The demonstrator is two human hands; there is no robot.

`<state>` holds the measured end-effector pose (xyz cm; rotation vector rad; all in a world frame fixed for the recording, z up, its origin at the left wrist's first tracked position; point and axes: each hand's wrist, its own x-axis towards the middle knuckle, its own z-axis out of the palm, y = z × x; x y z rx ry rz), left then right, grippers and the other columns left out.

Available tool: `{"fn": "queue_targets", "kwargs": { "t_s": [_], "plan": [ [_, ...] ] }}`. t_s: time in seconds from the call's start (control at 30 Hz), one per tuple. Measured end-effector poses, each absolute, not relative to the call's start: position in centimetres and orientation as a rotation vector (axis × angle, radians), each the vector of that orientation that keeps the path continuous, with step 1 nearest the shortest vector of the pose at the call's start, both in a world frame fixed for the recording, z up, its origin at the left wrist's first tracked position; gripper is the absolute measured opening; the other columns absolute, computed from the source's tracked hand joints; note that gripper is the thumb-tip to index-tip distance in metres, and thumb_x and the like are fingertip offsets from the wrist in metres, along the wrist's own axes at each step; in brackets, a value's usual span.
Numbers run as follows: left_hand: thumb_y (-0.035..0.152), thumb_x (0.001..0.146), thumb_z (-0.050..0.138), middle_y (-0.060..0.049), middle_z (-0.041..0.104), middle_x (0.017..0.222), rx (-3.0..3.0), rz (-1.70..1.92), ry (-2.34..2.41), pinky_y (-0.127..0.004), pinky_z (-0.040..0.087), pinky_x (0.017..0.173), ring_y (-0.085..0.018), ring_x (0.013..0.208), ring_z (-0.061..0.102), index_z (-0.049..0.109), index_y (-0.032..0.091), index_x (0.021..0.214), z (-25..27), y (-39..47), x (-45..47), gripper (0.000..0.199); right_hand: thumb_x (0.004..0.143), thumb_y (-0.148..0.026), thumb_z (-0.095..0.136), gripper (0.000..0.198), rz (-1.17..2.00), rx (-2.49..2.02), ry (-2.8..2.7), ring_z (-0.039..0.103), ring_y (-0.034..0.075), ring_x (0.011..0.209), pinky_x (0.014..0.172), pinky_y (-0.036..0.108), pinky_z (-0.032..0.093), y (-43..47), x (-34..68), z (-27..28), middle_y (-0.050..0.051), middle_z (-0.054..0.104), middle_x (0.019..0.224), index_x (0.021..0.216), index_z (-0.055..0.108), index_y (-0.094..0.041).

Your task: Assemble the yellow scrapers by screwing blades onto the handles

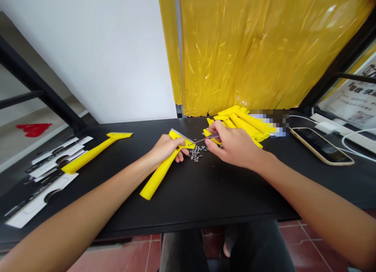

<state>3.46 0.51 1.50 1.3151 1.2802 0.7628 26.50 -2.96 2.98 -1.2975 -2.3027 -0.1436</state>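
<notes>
My left hand (pixel 168 148) is closed around the head end of a yellow scraper (pixel 159 175), whose long handle slants down toward the front of the black table. A metal blade edge shows along the top of its head. In my right hand (pixel 232 143) is a screwdriver (pixel 212 136) with a dark reddish handle. Its thin shaft points left and reaches the scraper's head, at or near a screw there. Small loose screws and nuts (pixel 195 153) lie scattered on the table just beneath and between both hands.
Behind my right hand is a pile of yellow scraper parts (pixel 242 121). Another yellow scraper (pixel 96 151) lies at left beside white cardboard sleeves (pixel 44 199). A phone (pixel 321 145), white cables and a power strip (pixel 349 133) are at right. Yellow plastic sheeting (pixel 252 48) hangs behind.
</notes>
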Motion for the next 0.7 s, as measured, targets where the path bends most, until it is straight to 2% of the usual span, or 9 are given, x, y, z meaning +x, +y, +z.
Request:
{"fn": "queue_targets", "kwargs": {
  "t_s": [0.07, 0.13, 0.27, 0.33, 0.47, 0.53, 0.7],
  "plan": [
    [0.020, 0.072, 0.059, -0.018, 0.075, 0.075, 1.315, 0.764, 1.287, -0.027, 0.049, 0.043, -0.016, 0.045, 0.062, 0.070, 0.006, 0.075, 1.45, 0.58, 3.44, 0.018, 0.101, -0.038, 0.042, 0.026, -0.064, -1.213, -2.365, 0.069, 0.024, 0.079, 0.064, 0.032, 0.038, -3.13, 26.45, 3.04, 0.010, 0.073, 0.101, 0.116, 0.049, -0.018],
    [0.020, 0.072, 0.059, -0.018, 0.075, 0.077, 1.309, 0.769, 1.288, -0.027, 0.049, 0.042, -0.016, 0.046, 0.062, 0.070, 0.006, 0.077, 1.32, 0.70, 3.38, 0.018, 0.103, -0.036, 0.037, 0.024, -0.079, -1.183, -2.416, 0.069, 0.024, 0.079, 0.064, 0.032, 0.038, -3.30, 26.22, 2.98, 0.011, 0.074, 0.099, 0.112, 0.050, -0.018],
    [0.020, 0.071, 0.061, -0.017, 0.075, 0.077, 1.319, 0.772, 1.269, -0.027, 0.048, 0.041, -0.016, 0.046, 0.061, 0.070, 0.005, 0.080, 1.11, 0.82, 3.29, 0.019, 0.105, -0.047, 0.033, 0.037, -0.233, -1.368, -2.326, 0.068, 0.026, 0.071, 0.058, 0.032, 0.032, -3.12, 25.98, 2.76, 0.010, 0.072, 0.083, 0.099, 0.054, -0.017],
    [0.020, 0.072, 0.061, -0.017, 0.075, 0.077, 1.329, 0.760, 1.264, -0.027, 0.048, 0.042, -0.016, 0.046, 0.061, 0.070, 0.005, 0.081, 1.13, 0.78, 3.31, 0.020, 0.104, -0.050, 0.035, 0.037, -0.211, -1.424, -2.268, 0.068, 0.027, 0.071, 0.058, 0.032, 0.032, -2.84, 26.20, 2.73, 0.009, 0.072, 0.080, 0.099, 0.054, -0.018],
    [0.020, 0.073, 0.062, -0.016, 0.075, 0.076, 1.342, 0.752, 1.281, -0.026, 0.046, 0.041, -0.015, 0.045, 0.059, 0.071, 0.006, 0.079, 1.36, 0.64, 3.41, 0.018, 0.101, -0.042, 0.043, 0.027, -0.054, -1.312, -2.291, 0.069, 0.025, 0.079, 0.063, 0.032, 0.038, -2.67, 26.60, 2.82, 0.009, 0.074, 0.099, 0.115, 0.048, -0.019],
    [0.021, 0.073, 0.062, -0.016, 0.075, 0.076, 1.339, 0.760, 1.293, -0.026, 0.044, 0.039, -0.014, 0.044, 0.057, 0.070, 0.007, 0.076, 1.50, 0.57, 3.43, 0.016, 0.103, -0.038, 0.039, 0.025, -0.030, -1.264, -2.339, 0.069, 0.024, 0.080, 0.064, 0.032, 0.039, -2.82, 26.50, 2.84, 0.011, 0.073, 0.102, 0.114, 0.048, -0.018],
    [0.022, 0.074, 0.062, -0.014, 0.073, 0.069, 1.343, 0.749, 1.315, -0.025, 0.042, 0.038, -0.013, 0.043, 0.054, 0.071, 0.008, 0.072, 1.65, 0.49, 3.42, 0.016, 0.104, -0.046, 0.036, 0.032, -0.088, -1.347, -2.307, 0.068, 0.026, 0.075, 0.061, 0.033, 0.037, -2.86, 26.24, 2.80, 0.010, 0.073, 0.089, 0.102, 0.052, -0.019]
  ]
}}
